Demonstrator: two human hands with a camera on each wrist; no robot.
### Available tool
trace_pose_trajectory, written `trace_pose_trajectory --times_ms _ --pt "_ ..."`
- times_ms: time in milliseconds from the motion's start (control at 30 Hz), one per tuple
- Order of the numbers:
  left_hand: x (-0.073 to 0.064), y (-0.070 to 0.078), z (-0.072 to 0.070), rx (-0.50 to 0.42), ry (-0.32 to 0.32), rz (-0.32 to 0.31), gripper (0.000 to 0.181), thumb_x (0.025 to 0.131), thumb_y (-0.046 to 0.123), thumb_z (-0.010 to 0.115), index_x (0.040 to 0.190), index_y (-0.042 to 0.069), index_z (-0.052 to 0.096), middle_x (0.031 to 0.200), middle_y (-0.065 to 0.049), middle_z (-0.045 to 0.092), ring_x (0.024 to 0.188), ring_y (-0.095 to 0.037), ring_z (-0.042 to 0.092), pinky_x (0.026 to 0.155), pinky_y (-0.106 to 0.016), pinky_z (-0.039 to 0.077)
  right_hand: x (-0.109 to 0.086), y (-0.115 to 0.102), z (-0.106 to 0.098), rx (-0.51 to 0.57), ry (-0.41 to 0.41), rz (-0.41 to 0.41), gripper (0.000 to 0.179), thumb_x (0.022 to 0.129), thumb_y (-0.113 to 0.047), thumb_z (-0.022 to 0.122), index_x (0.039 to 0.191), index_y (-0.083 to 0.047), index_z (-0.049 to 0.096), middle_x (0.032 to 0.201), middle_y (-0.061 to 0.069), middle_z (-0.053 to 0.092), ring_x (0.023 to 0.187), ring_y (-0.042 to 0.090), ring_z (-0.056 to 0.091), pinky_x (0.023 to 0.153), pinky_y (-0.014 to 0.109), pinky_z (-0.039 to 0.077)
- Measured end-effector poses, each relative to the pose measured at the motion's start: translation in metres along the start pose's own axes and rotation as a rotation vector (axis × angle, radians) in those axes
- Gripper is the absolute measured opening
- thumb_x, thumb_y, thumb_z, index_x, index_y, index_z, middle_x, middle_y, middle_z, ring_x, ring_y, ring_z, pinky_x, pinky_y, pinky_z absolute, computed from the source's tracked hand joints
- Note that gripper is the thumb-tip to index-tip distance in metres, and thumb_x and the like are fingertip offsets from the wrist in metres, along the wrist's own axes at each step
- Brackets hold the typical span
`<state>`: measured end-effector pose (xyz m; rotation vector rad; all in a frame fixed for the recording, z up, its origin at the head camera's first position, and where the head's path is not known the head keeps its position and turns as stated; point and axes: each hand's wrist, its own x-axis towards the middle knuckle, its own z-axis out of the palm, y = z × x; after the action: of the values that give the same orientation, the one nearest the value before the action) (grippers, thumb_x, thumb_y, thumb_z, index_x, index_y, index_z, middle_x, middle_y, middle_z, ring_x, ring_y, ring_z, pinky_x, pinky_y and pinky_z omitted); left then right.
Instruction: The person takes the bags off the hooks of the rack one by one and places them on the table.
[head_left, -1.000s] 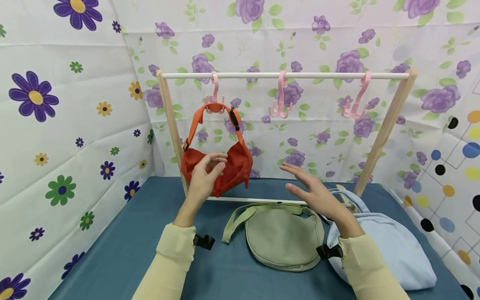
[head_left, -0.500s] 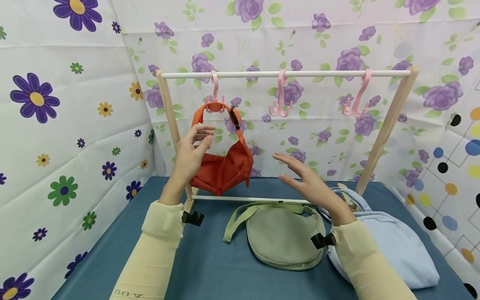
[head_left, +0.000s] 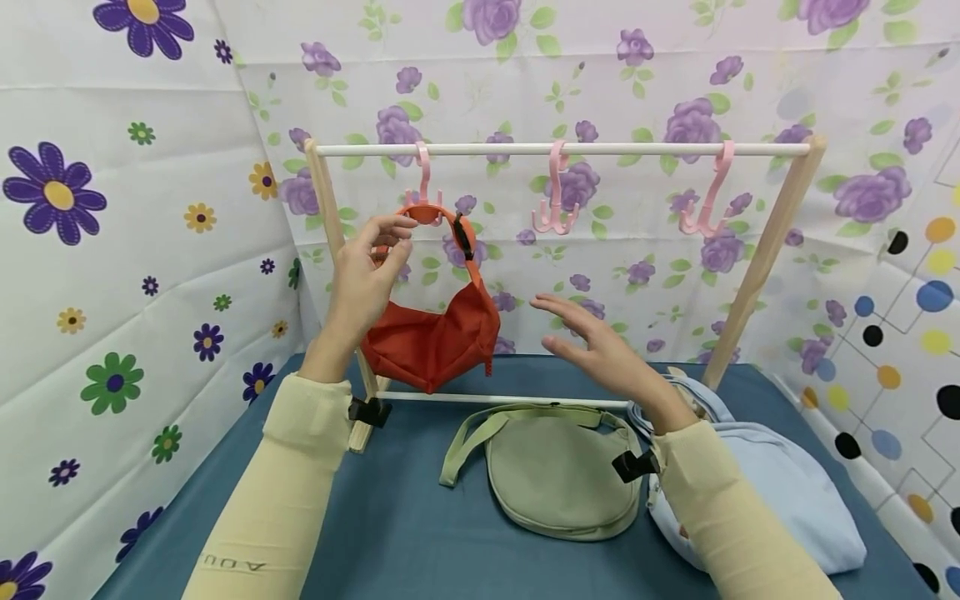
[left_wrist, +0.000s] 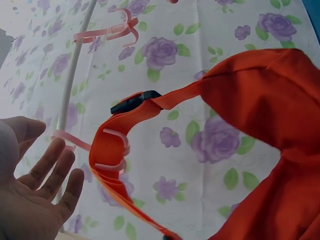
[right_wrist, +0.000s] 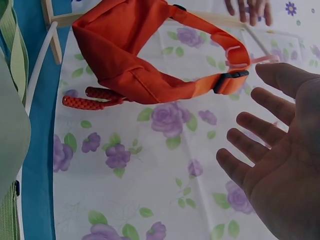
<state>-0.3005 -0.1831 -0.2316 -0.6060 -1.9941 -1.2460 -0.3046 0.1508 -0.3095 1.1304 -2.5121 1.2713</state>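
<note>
An orange-red shoulder bag [head_left: 435, 337] hangs by its strap [left_wrist: 112, 155] from the pink hook [head_left: 424, 171] at the rack's left. In front of the strap, in the head view, is my left hand [head_left: 363, 279]; the left wrist view shows its relaxed fingers apart from the strap, holding nothing. My right hand [head_left: 600, 350] is held in the air right of the bag, fingers extended, and grips nothing. In the right wrist view its palm [right_wrist: 290, 165] faces the hanging bag. Part of the strap is hidden behind the left hand.
The rack has a white rail [head_left: 630, 150] and wooden side posts [head_left: 757, 275]. Two more pink hooks, a middle hook [head_left: 556, 192] and a right hook [head_left: 708, 196], hang there. A green bag [head_left: 562, 475] and a light blue bag [head_left: 780, 492] lie on the blue tabletop [head_left: 420, 533].
My left hand has risen from in front of the bag's body to beside its strap. The right hand has shifted slightly up and left. The bag has turned slightly and stays on the hook.
</note>
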Motion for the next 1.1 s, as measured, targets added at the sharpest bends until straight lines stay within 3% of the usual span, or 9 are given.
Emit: trace_pose_trajectory --times_ms 133,233,367,467,600,733,1100 --pt "0.012 0.006 -0.003 0.098 0.033 0.047 0.023 0.103 0.009 0.062 0.124 0.004 0.07 0.114 -0.016 0.066 0.107 -0.025 0.061 0.095 -0.043 0.05 0.004 -0.001 0.0 -0.049 -0.013 -0.005 0.056 0.109 -0.027 0.059 0.162 -0.026 0.04 0.17 0.002 0.029 0.156 0.028 0.024 0.12 0.063 0.027" --pt "0.022 0.012 -0.003 0.124 0.043 0.077 0.024 0.102 0.007 0.063 0.124 0.003 0.07 0.117 -0.019 0.065 0.111 -0.029 0.059 0.097 -0.048 0.049 0.007 -0.004 -0.002 -0.067 -0.01 -0.015 0.056 0.109 -0.026 0.059 0.162 -0.024 0.04 0.17 0.003 0.029 0.157 0.028 0.024 0.12 0.061 0.027" --pt "0.034 0.021 -0.004 0.173 0.036 0.094 0.025 0.102 0.009 0.063 0.126 0.004 0.07 0.123 -0.017 0.061 0.117 -0.029 0.055 0.101 -0.043 0.045 0.012 -0.01 -0.004 -0.083 -0.012 -0.029 0.056 0.108 -0.026 0.06 0.161 -0.024 0.041 0.169 0.002 0.03 0.157 0.026 0.023 0.121 0.06 0.027" --pt "0.046 0.024 -0.005 0.278 0.028 0.12 0.027 0.104 0.013 0.063 0.13 0.006 0.067 0.13 -0.014 0.058 0.124 -0.028 0.052 0.108 -0.037 0.039 0.018 -0.015 -0.004 -0.072 -0.026 -0.034 0.056 0.109 -0.027 0.059 0.161 -0.026 0.041 0.169 0.001 0.031 0.157 0.024 0.024 0.122 0.057 0.027" --pt "0.061 0.021 -0.004 0.447 0.011 0.168 0.033 0.106 0.019 0.062 0.138 0.008 0.062 0.142 -0.011 0.054 0.134 -0.03 0.046 0.115 -0.039 0.032 0.03 -0.023 -0.003 -0.032 -0.049 -0.038 0.056 0.109 -0.026 0.058 0.162 -0.026 0.039 0.169 -0.001 0.03 0.156 0.021 0.025 0.124 0.053 0.026" --pt "0.072 0.016 0.0 0.551 -0.04 0.187 0.04 0.109 0.026 0.058 0.146 0.012 0.057 0.149 -0.009 0.05 0.142 -0.029 0.041 0.119 -0.045 0.029 0.041 -0.03 -0.002 -0.024 -0.044 -0.054 0.056 0.109 -0.026 0.058 0.162 -0.023 0.039 0.168 0.0 0.031 0.155 0.021 0.027 0.124 0.051 0.026" --pt "0.091 0.003 0.016 0.678 -0.112 0.26 0.058 0.111 0.031 0.052 0.164 0.014 0.035 0.166 -0.011 0.035 0.155 -0.027 0.025 0.126 -0.049 0.01 0.069 -0.045 0.0 0.033 -0.014 -0.089 0.054 0.109 -0.02 0.057 0.161 -0.014 0.04 0.166 0.005 0.036 0.155 0.021 0.029 0.124 0.052 0.024"
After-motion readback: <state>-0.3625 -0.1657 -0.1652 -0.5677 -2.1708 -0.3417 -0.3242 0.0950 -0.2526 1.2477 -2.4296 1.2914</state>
